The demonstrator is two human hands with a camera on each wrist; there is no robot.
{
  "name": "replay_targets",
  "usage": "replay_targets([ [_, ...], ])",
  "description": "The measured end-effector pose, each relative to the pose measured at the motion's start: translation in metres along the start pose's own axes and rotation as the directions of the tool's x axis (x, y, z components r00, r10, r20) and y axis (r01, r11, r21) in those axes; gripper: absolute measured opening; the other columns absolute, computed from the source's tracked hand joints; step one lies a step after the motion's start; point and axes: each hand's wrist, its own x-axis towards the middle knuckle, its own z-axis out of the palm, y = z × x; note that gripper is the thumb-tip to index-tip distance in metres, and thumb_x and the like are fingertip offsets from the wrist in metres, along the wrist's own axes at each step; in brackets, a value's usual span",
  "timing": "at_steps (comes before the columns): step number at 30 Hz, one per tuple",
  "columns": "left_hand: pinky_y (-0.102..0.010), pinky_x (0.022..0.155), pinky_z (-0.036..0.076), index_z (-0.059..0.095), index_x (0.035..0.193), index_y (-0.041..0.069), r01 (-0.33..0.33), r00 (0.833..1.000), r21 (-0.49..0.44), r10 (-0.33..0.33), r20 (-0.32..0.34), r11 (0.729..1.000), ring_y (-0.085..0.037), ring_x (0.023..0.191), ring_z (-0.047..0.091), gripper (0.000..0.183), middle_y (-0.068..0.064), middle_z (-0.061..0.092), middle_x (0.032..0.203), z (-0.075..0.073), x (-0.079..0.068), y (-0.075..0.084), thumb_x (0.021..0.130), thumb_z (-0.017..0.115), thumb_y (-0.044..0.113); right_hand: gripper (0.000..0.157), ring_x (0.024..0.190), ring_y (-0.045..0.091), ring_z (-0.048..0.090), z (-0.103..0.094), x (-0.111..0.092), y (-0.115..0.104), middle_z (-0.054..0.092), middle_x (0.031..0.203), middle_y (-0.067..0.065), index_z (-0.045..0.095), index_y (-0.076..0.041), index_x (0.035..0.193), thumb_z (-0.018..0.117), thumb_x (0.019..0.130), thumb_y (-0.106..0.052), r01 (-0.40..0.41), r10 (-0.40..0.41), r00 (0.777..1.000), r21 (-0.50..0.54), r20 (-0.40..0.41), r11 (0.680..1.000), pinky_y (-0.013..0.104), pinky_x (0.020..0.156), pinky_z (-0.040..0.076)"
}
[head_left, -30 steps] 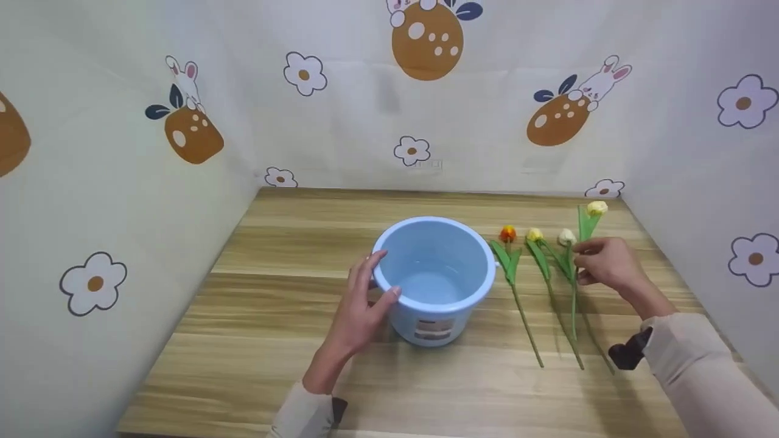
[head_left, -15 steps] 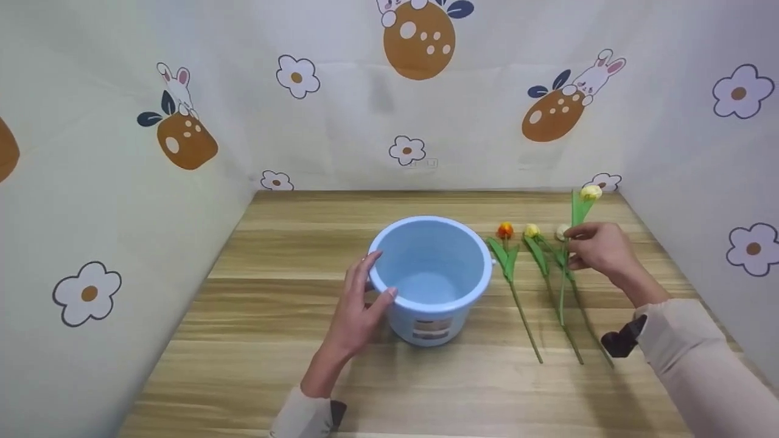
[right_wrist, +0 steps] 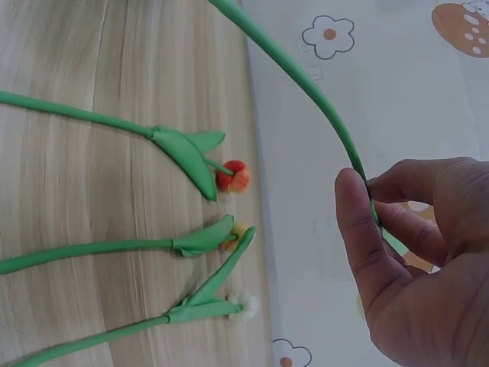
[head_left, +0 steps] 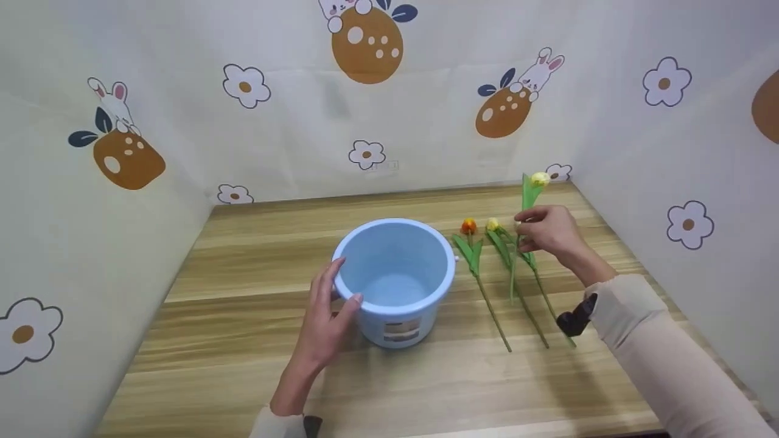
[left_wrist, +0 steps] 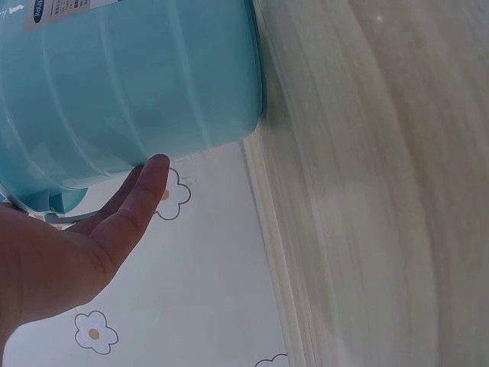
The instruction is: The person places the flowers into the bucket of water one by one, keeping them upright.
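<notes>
My left hand [head_left: 319, 328] touches the left side of a light blue plastic bucket [head_left: 392, 243], thumb at the front rim. In the left wrist view its straight fingers [left_wrist: 141, 202] lie along the bucket's outer wall, near the handle; the thumb is hidden. My right hand [head_left: 551, 231] pinches the green stem of a pale yellow artificial tulip [head_left: 540, 179] between thumb and fingers, raised above the table. Under and beside it lie an orange-red tulip [head_left: 468, 226], another yellow tulip [head_left: 493, 225] and a white tulip [right_wrist: 243, 306]. The bucket's visible inside holds nothing.
The wood-grain table [head_left: 255, 274] is bounded by pale cloth walls [head_left: 292, 140] printed with flowers and rabbits at the back and sides. A label [head_left: 401, 330] is on the bucket's front. The loose tulips lie to the bucket's right, stems toward the near edge.
My right hand has raised the pale yellow tulip and shifted slightly left over the others. The head view has turned right. My left hand stays at the bucket.
</notes>
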Motion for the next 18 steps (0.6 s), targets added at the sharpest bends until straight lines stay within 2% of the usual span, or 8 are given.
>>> replay_targets([
  [4,-0.063,0.107,0.053,0.036,0.164,0.025,0.016,1.000,-0.008,-0.016,0.001,1.000,-0.045,0.141,0.051,0.070,-0.013,0.030,0.168,0.001,0.000,0.001,0.101,0.063,0.034,0.041,0.065,0.008,0.070,0.004,-0.001,-0.005,0.065,0.101,0.011,0.060,0.014,0.135,0.061,0.098,-0.006,0.004,-0.004,1.000,0.032,-0.002,0.999,0.029,0.070,0.066],
  [9,-0.060,0.104,0.056,0.035,0.164,0.027,0.041,0.999,-0.003,-0.041,0.016,0.999,-0.045,0.139,0.053,0.070,-0.012,0.029,0.169,0.001,0.001,0.001,0.101,0.063,0.035,0.042,0.064,0.009,0.071,0.007,0.000,-0.015,0.064,0.101,0.010,0.060,0.014,0.135,0.062,0.097,-0.005,-0.001,0.001,1.000,0.072,-0.004,0.997,0.026,0.067,0.065],
  [18,-0.060,0.104,0.056,0.034,0.165,0.026,0.036,0.999,-0.013,-0.036,0.012,0.999,-0.046,0.140,0.051,0.071,-0.013,0.027,0.170,0.002,0.001,0.000,0.100,0.063,0.035,0.041,0.063,0.010,0.072,0.012,0.003,-0.032,0.062,0.100,0.007,0.060,0.012,0.135,0.063,0.097,-0.004,-0.017,0.018,1.000,0.148,-0.008,0.989,0.025,0.065,0.064],
])
